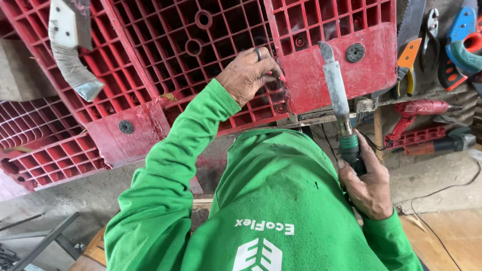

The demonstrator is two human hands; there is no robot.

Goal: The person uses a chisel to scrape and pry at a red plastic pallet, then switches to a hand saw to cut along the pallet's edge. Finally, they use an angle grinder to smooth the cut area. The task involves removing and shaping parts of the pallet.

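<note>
- Here, at the far left, a flat pale blade-like piece with a grey taped lower end hangs in front of the big red plastic grid pallet, which stands upright and fills the upper part of the view.
- A black round bolt head sits on a solid red corner block of the pallet, low on the left.
- The person's left hand, reaching up from a green long sleeve, rests against the pallet's grid near a cracked edge; its fingers are curled together and pressed onto the ribs, a dark ring on one of them. Whether they pinch anything cannot be told.
- Just right of that hand, a long grey metal blade rises upright from a green-collared dark tool handle, its tip close to the solid red panel.
- The right hand wraps that handle, fingers closed tight around it, held low and apart from the pallet.
- At the far right, orange-handled pliers, a red power drill and other tools hang or lie on a wall shelf.
</note>
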